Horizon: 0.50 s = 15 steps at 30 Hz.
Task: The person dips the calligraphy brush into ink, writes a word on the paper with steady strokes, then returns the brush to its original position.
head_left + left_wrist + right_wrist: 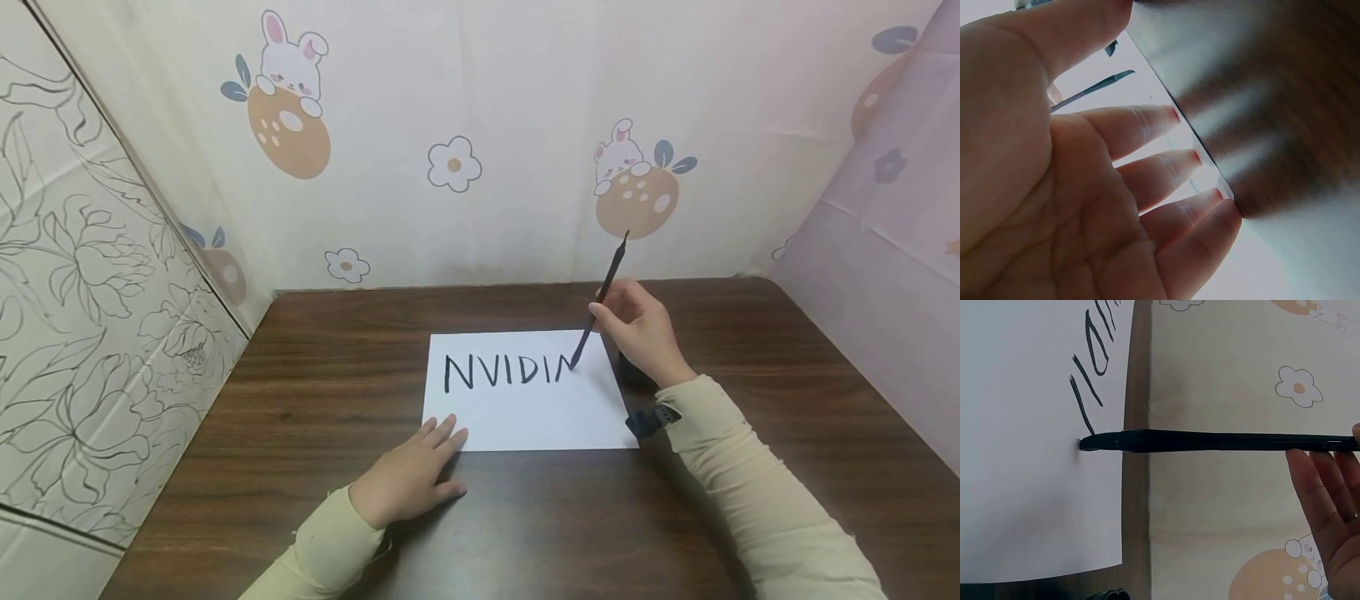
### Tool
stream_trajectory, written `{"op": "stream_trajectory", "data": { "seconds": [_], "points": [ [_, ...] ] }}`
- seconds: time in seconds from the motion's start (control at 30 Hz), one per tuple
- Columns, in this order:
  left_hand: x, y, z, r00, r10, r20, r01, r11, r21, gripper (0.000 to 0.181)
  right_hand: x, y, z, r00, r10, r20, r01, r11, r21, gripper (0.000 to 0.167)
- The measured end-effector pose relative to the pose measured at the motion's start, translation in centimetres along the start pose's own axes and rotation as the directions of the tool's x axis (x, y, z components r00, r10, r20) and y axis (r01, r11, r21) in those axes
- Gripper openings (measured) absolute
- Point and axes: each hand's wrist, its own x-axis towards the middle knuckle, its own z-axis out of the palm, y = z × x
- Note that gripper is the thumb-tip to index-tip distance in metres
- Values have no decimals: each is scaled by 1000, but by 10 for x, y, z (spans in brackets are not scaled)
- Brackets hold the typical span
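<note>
A white sheet of paper (525, 425) lies on the table with "NVIDI" in black strokes, followed by slanted strokes at the brush tip. My right hand (641, 325) pinches a black writing brush (611, 271) by its handle. The brush leans, and its dark tip touches the paper at the right end of the letters. In the right wrist view the brush (1197, 441) crosses the paper's edge and its tip meets a stroke. My left hand (412, 475) rests with spread fingers on the paper's near left corner. From the left wrist, its fingers (1147, 128) look straight.
A black object (633, 371) sits right of the paper, partly hidden beneath my right hand; its kind is unclear. The brown wooden table (322, 367) meets a wall covering (525, 83) with rabbits and flowers. A flower-patterned panel (97, 317) stands left.
</note>
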Motion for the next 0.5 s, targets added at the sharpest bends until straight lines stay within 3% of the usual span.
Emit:
{"op": "stream_trajectory", "data": {
  "seconds": [0.5],
  "points": [
    [0,1,-1,1000,-7,14,7,1000,7,69,-4,-4,-9,999,3,53,-3,1000,-7,24]
  ]
}}
